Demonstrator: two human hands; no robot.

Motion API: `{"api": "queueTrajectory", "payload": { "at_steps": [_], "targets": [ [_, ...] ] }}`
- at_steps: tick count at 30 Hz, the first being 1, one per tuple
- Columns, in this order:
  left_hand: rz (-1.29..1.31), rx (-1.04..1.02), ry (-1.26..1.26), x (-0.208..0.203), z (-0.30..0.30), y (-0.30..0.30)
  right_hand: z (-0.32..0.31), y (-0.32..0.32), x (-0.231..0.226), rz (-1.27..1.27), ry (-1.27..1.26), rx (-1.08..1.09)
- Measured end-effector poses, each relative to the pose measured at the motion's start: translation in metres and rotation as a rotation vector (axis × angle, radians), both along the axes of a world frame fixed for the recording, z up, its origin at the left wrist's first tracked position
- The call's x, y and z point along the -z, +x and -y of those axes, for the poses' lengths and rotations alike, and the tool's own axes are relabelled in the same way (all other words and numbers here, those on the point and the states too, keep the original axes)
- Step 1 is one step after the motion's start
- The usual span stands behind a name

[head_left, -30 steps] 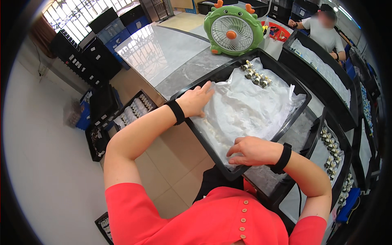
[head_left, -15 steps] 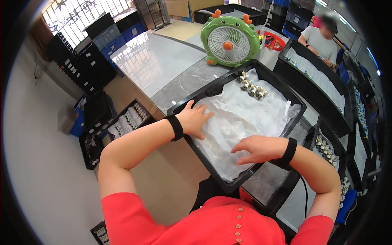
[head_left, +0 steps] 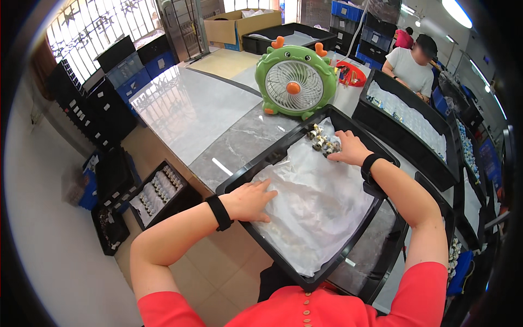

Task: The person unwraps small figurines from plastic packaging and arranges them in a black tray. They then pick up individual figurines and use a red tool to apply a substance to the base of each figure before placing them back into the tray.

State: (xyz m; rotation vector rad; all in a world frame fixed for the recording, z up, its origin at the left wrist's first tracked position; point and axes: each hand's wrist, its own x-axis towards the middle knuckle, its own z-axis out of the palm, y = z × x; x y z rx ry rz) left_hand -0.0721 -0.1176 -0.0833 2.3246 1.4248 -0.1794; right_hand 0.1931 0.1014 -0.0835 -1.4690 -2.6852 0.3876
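Hands sit at opposite ends of the shallow black plastic tray [head_left: 261,163], which lies tilted across the centre of the frame on the grey marble-patterned table [head_left: 239,136]. My left hand [head_left: 251,200] lies flat at centre left, fingers spread on the near edge of the crinkled white paper sheet [head_left: 316,201] that lines the tray; I judge it rests there to keep the thin sheet from sliding or lifting. My right hand [head_left: 348,148] reaches to the tray's far corner, upper right of centre, its fingers curled onto the cluster of small metallic cylindrical parts [head_left: 322,140]; whether they pinch one I cannot tell. The parts look silvery with darker bands, heaped close together on the paper. Just beyond them stands a green cartoon-shaped desk fan [head_left: 297,82]. At upper right another long black tray [head_left: 406,117] lies before a seated person in a white shirt [head_left: 411,62].
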Motion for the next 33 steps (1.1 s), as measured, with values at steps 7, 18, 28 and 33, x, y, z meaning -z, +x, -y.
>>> {"api": "queueTrajectory", "payload": {
  "at_steps": [7,18,28,33],
  "targets": [
    [0.015,-0.04,-0.137,-0.004,0.004,-0.01,-0.013,-0.003,0.021,-0.084,-0.017,-0.118],
    [-0.027,0.017,-0.126,-0.017,0.008,0.005,-0.004,0.0,0.002,-0.084,0.065,-0.11],
    [-0.117,0.079,-0.137,-0.023,-0.007,0.018,0.059,-0.008,-0.054,-0.374,-0.099,-0.157],
    [-0.09,0.025,-0.291,-0.029,-0.013,0.012,0.171,-0.015,-0.063,-0.322,-0.452,-0.443]
  ]
}}
